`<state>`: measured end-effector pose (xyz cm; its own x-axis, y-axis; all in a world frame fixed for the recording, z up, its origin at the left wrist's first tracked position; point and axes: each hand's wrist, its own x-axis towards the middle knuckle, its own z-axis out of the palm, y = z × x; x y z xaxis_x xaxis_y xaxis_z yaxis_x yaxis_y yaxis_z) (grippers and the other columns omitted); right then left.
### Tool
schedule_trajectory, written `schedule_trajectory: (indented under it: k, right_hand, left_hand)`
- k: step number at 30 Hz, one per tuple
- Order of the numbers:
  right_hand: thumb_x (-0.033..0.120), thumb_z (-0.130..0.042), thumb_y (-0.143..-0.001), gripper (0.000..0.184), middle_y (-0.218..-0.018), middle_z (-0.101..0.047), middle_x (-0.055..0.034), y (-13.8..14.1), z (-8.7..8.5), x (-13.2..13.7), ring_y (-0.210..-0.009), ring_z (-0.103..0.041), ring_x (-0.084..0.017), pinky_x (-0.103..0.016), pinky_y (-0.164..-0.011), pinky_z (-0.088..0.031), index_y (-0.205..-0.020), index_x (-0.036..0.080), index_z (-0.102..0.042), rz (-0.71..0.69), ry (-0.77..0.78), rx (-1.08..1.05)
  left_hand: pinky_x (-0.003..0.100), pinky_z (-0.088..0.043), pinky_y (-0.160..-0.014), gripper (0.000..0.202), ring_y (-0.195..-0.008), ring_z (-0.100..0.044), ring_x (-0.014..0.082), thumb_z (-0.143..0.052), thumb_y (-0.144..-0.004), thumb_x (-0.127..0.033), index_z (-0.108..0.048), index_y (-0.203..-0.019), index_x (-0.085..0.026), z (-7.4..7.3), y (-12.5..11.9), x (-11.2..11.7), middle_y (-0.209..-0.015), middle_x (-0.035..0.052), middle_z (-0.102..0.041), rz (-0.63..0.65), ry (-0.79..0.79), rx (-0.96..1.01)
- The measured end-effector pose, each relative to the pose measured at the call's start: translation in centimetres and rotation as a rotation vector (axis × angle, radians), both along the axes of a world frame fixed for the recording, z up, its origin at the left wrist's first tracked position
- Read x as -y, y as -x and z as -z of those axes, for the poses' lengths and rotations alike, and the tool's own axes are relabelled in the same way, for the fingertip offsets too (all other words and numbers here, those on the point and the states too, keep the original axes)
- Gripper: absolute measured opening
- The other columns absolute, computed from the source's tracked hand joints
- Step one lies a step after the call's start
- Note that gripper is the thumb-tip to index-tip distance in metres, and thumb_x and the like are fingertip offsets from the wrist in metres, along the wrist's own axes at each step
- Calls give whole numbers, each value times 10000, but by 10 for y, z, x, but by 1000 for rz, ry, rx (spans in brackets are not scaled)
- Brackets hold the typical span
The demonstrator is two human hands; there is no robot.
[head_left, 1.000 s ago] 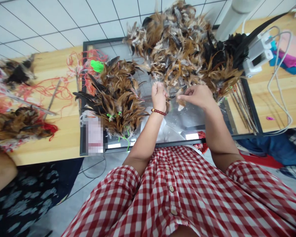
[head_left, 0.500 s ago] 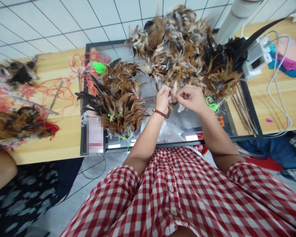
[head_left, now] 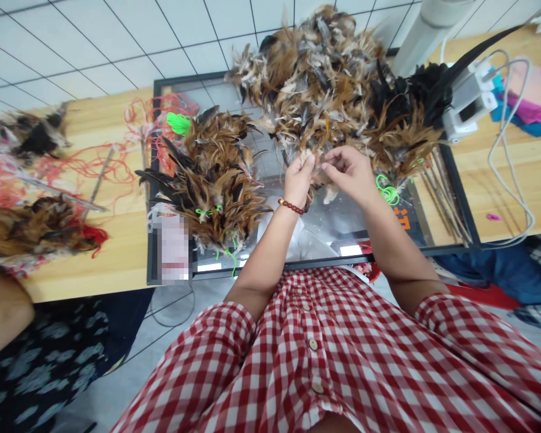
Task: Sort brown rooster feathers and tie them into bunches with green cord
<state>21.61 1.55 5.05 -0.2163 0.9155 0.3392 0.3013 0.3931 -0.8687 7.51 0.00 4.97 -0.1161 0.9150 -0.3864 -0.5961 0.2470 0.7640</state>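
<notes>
My left hand (head_left: 299, 175), with a beaded bracelet on its wrist, is closed on a pale feather (head_left: 305, 156) that shows above the thumb. Just to its right is my right hand (head_left: 350, 173); its thumb and forefinger are slightly apart and I see nothing between them. Both hands are at the near edge of a large heap of loose brown, white and grey feathers (head_left: 318, 84). A fluffy pale feather (head_left: 330, 193) lies on the glass below them. Bundled brown and black feathers (head_left: 228, 198), tied with green string, are to the left.
A black-framed glass panel (head_left: 336, 261) rests on the wooden table (head_left: 121, 252). Thin sticks (head_left: 444, 195), green string (head_left: 388, 189) and a white power adapter (head_left: 471, 102) are at right. Red strings (head_left: 103, 165) lie at left, where another person's arm (head_left: 2, 313) shows.
My right thumb and forefinger have parted and lifted slightly away from the left hand. The pale feather now shows at the left fingertips.
</notes>
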Motion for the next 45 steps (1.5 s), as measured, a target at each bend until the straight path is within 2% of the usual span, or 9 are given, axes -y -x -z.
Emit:
schedule_trajectory:
  k: [2, 5, 14, 19, 23, 26, 33, 39, 45]
  right_hand:
    - [517, -839, -811, 329, -844, -696, 4, 3, 5, -3, -661, -575, -133, -293, -615, -490, -982, 258, -731, -16, 108, -153]
    - [639, -871, -771, 438, -836, -694, 8, 7, 10, -5, -680, -589, -130, -288, -621, -513, -935, 261, -726, -29, 179, -288]
    - [572, -846, -799, 383, -721, -632, 47, 0, 4, -13, -581, -579, -111, -262, -546, -499, -813, 276, -602, 173, 242, -591]
    - [523, -868, -735, 400, -764, -694, 62, 2, -8, -8, -689, -697, -129, -270, -656, -593, -841, 288, -562, 135, 335, -755]
    - [603, -828, -797, 424, -875, -737, 38, 7, -7, -3, -853, -767, -172, -327, -769, -635, -901, 306, -544, 99, 272, -676]
    - [686, -796, -820, 469, -964, -754, 2, 13, -2, 2, -934, -786, -210, -383, -833, -651, -931, 310, -539, 59, 224, -566]
    - [807, -727, -830, 536, -954, -736, -21, 27, -2, 16, -965, -759, -224, -421, -905, -658, -917, 303, -567, 18, 153, -369]
    - [762, -768, -827, 508, -994, -746, -38, 19, 5, 11, -950, -746, -224, -420, -932, -645, -990, 295, -653, 3, 121, -246]
    - [825, -633, -891, 632, -1407, -713, -70, 0, -2, 1, -1336, -665, -309, -549, -1177, -529, -1298, 352, -730, -27, -36, -91]
  left_hand:
    - [172, -409, -539, 209, -552, -531, 42, -808, -921, -389, -728, -925, -195, 0, 0, 1, -617, -65, -524, 12, -12, -42]
    - [183, -411, -554, 203, -583, -555, 64, -806, -921, -384, -747, -927, -190, -1, 0, 4, -611, -54, -530, 41, -12, -89]
    - [197, -414, -612, 120, -566, -444, 35, -675, -1019, -277, -730, -963, -186, 10, 1, -4, -772, -29, -626, 5, -33, -99]
    - [183, -429, -603, 199, -607, -507, 49, -730, -979, -402, -728, -1031, -210, 12, 2, -3, -793, -12, -648, 4, -66, -101]
    - [155, -423, -571, 244, -581, -490, 39, -701, -999, -442, -710, -1072, -209, 6, 1, 1, -708, -48, -538, -10, -12, -12]
    - [153, -471, -613, 235, -636, -558, 48, -686, -1014, -419, -702, -1088, -196, -2, -1, 4, -730, -39, -560, 11, 10, 76]
    - [206, -535, -865, 184, -826, -671, 54, -521, -1071, -143, -648, -939, -149, -21, -5, 6, -870, -14, -654, -62, -61, 128]
    - [210, -528, -904, 191, -923, -688, 71, -554, -1064, -180, -638, -893, -168, -7, -3, 3, -851, -29, -622, -93, -92, 23]
    - [176, -512, -727, 152, -699, -605, 58, -694, -1003, -263, -648, -881, -185, -5, -3, 8, -728, -48, -556, 81, -67, 7]
